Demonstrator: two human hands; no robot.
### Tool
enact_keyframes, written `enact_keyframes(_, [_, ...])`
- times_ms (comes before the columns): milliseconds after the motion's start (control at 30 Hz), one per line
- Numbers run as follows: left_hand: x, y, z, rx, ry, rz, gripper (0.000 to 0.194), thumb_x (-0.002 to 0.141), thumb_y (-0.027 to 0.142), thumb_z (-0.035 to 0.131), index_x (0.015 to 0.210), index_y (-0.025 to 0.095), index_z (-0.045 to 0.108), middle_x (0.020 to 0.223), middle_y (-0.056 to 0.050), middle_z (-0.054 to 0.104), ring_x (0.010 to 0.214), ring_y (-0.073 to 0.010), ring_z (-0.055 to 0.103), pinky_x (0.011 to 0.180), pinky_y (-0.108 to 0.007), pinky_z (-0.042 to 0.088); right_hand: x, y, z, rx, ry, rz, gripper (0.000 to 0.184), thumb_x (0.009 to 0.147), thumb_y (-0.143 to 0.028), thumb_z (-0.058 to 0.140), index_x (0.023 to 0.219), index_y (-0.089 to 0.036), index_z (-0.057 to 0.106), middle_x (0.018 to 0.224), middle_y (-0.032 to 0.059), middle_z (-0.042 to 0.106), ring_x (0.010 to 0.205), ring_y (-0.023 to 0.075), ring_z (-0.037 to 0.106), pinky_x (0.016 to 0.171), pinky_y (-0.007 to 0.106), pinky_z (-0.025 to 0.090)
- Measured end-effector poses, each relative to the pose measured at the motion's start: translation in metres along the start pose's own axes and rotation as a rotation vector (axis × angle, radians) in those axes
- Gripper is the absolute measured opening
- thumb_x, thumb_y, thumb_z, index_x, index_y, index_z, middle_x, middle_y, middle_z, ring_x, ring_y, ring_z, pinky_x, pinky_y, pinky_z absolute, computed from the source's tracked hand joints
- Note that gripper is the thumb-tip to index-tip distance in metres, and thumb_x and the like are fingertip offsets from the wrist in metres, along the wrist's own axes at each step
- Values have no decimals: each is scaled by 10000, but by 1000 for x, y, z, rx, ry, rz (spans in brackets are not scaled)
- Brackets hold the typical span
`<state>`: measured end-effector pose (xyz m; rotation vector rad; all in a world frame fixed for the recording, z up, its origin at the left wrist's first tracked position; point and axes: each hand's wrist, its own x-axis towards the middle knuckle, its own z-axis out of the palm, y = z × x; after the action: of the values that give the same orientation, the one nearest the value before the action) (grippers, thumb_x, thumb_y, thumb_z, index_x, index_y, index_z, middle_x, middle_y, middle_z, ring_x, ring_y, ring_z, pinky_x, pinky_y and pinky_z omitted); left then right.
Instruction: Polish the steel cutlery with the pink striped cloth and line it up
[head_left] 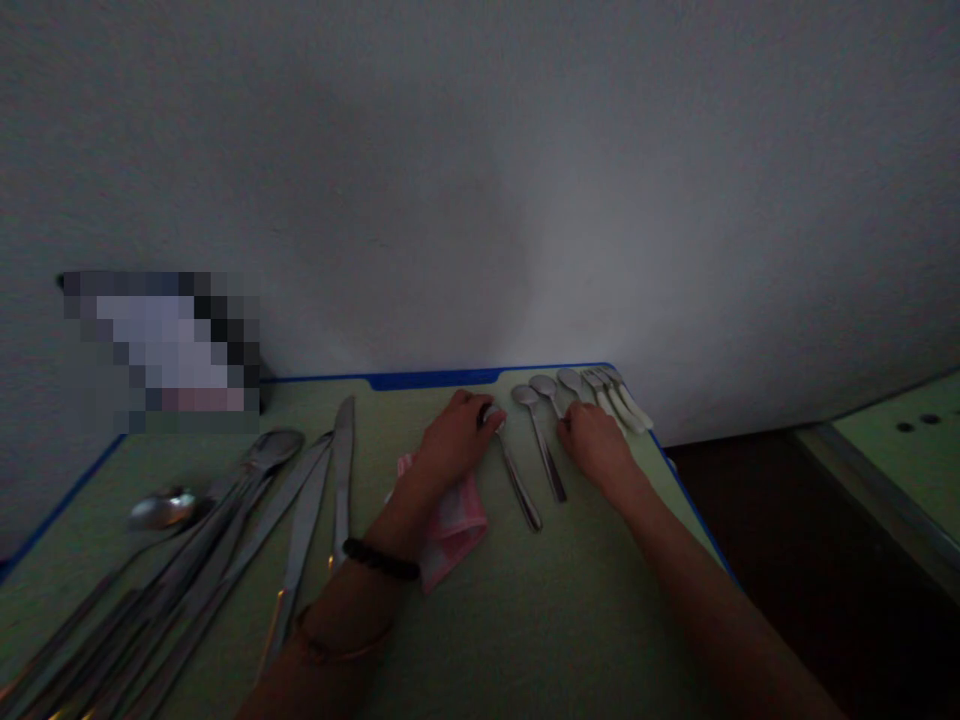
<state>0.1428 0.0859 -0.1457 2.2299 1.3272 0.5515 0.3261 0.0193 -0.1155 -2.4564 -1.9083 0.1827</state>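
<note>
My left hand (454, 440) lies curled over the bowl end of a metal spoon (519, 485) on the pale green table (525, 620), with a pink-and-white cloth (454, 530) tucked under the palm. My right hand (596, 445) rests just right of a second spoon (544, 445), its fingers bent against the handle of another spoon (551, 392). Behind it a row of further spoons and white-handled forks (619, 400) lies side by side.
A heap of knives (341, 470) and long spoons (161, 510) covers the table's left part. A pale wall stands close behind the blue-edged table. To the right is a dark gap, then another green table (900, 450).
</note>
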Motion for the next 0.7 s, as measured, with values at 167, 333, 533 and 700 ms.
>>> enact_keyframes(167, [-7, 2, 0, 90, 24, 1, 348, 875, 433, 416, 1114, 222, 554, 1203, -91, 478, 915, -212, 585, 778, -338, 474, 11, -5, -5, -21, -73, -11, 251, 810, -271, 485, 889, -85, 635, 939, 190, 664, 892, 255, 626, 728, 302, 432])
enact_keyframes(333, [-7, 0, -1, 116, 17, 27, 332, 888, 415, 395, 1094, 209, 554, 1160, -87, 486, 898, -204, 583, 777, -330, 474, 11, -2, -15, 26, -168, -69, 316, 811, -340, 479, 641, -143, 658, 640, 102, 676, 670, 184, 643, 605, 240, 426])
enact_keyframes(533, [-8, -4, -3, 108, -5, 62, 290, 892, 379, 398, 1066, 219, 564, 1106, -69, 514, 903, -188, 579, 796, -309, 462, -6, -14, -16, 32, -156, -57, 277, 800, -343, 476, 759, -148, 669, 653, 88, 678, 666, 179, 640, 601, 240, 423])
enact_keyframes(700, [-9, -5, -5, 95, -10, 69, 274, 890, 362, 401, 1042, 211, 572, 1088, -71, 523, 895, -189, 579, 780, -311, 464, -10, -26, -9, -21, -113, -43, 261, 794, -333, 482, 846, -131, 638, 851, 145, 682, 865, 233, 629, 704, 281, 421])
